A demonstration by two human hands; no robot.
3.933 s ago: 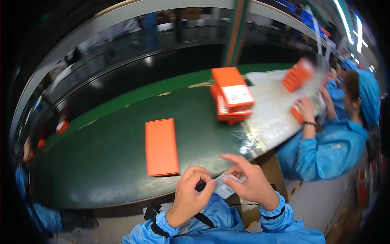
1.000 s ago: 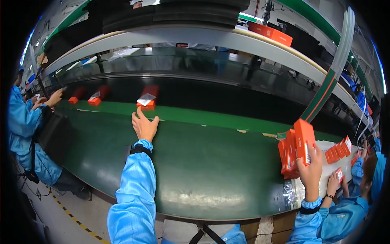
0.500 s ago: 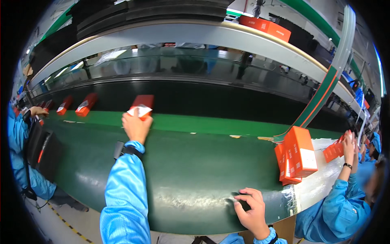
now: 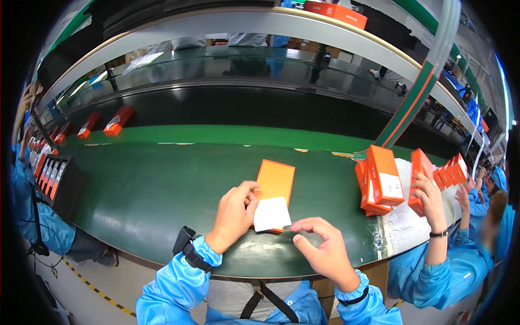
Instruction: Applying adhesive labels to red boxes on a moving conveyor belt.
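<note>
1. Through the head camera I'm seeing an orange box (image 4: 277, 181) lying flat on the green worktop (image 4: 151, 189), close to its near edge and about midway along it.
2. The box's long axis is running from near edge toward far edge, its far end leaning slightly right.
3. A white slip (image 4: 272, 215) is covering most of the box's near end, its right corner poking just past the box's side.
4. The left hand (image 4: 233, 215) is sitting right at the box's left long side, so I'm counting it nearer; its fingers are curling, but I can't tell whether they're pinching anything.
5. The right hand (image 4: 325, 252) is hovering near the worktop's near edge, thumb and forefinger spread, holding nothing; the slip's right corner is lying just beyond and left of those fingertips.
</note>
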